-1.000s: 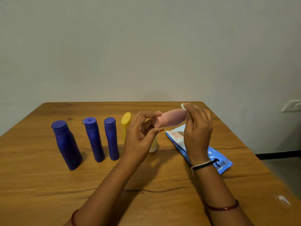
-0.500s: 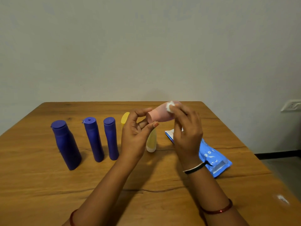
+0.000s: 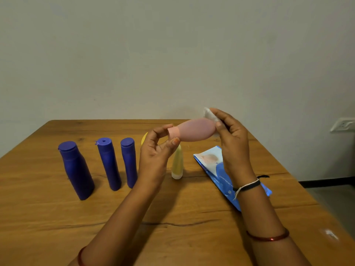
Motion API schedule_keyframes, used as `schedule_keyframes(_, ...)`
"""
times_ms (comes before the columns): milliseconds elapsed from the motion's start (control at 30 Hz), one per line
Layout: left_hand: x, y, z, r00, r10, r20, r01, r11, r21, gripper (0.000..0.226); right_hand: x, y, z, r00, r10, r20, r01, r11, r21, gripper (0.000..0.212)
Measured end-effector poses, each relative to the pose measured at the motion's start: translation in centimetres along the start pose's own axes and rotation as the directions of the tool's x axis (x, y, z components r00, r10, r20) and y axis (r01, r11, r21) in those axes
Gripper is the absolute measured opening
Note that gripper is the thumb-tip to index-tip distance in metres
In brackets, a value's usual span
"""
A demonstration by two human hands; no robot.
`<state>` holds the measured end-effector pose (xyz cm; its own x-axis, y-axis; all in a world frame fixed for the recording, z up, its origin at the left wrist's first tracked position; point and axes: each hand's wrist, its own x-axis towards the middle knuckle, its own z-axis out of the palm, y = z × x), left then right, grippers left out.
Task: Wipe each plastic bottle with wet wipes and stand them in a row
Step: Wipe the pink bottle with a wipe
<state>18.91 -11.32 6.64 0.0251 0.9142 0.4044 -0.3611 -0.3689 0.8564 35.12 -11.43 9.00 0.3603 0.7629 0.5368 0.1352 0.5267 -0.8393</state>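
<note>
A pink bottle (image 3: 194, 130) lies sideways in the air above the wooden table (image 3: 38, 217). My left hand (image 3: 155, 154) pinches its cap end. My right hand (image 3: 230, 137) pinches a small white wipe (image 3: 209, 113) against the bottle's rounded far end. Three blue bottles stand in a row at the left: a wide one (image 3: 76, 169) and two slimmer ones (image 3: 108, 163) (image 3: 129, 162). A yellow bottle (image 3: 144, 138) is mostly hidden behind my left hand. A pale yellow bottle (image 3: 177, 164) stands cap-down beside it.
A blue wet-wipe packet (image 3: 215, 166) lies flat on the table's right side, partly under my right forearm. A grey wall stands behind the table, with a white socket (image 3: 342, 124) at the far right. The floor shows past the table's right edge.
My right hand slid the wipe from the middle of the pink bottle out to its rounded end. The bottle's far end rose a little. The standing bottles have not moved.
</note>
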Motion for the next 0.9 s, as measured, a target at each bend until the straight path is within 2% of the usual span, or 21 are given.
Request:
schedule_keyframes(100, -0.1, 0.1, 0.2, 1.0, 0.015, -0.015, -0.015, 1.0, 0.016, 0.03, -0.8, -0.2, 0.5, 0.996, -0.083, -0.036, 0.082, 0.996, -0.026, 0.035)
schedule_keyframes(233, -0.6, 0.0, 0.8, 0.999, 0.024, -0.033, -0.024, 1.0, 0.018, 0.033, -1.3, 0.4, 1.0, 0.978, -0.131, -0.162, 0.125, 0.991, -0.048, 0.028)
schedule_keyframes(500, -1.1, 0.1, 1.1, 0.999, 0.016, -0.048, -0.017, 1.0, -0.017, 0.033, -2.8, 0.8, 3.0, 0.878, -0.281, -0.388, 0.22, 0.956, -0.193, 0.024)
schedule_keyframes(600, -1.1, -0.1, 1.2, 0.998, 0.009, -0.06, -0.011, 0.999, -0.034, 0.033, -3.2, 1.0, 3.3, 0.857, -0.379, -0.349, 0.277, 0.911, -0.306, 0.023)
schedule_keyframes(700, -1.1, -0.3, 1.3, 0.997, -0.007, -0.073, 0.001, 0.997, -0.082, 0.033, -4.6, 1.1, 4.5, 0.847, -0.483, -0.224, 0.371, 0.837, -0.402, 0.026)
schedule_keyframes(833, -1.0, 0.0, 0.9, 0.995, -0.039, -0.089, 0.024, 0.987, -0.158, 0.027, -6.4, 1.2, 5.3, 0.867, -0.497, -0.032, 0.454, 0.815, -0.359, 0.028)
schedule_keyframes(900, -1.0, 0.1, 0.9, 0.995, -0.048, -0.093, 0.032, 0.986, -0.165, 0.027, -6.4, 1.2, 4.8, 0.866, -0.5, 0.013, 0.471, 0.806, -0.36, 0.029)
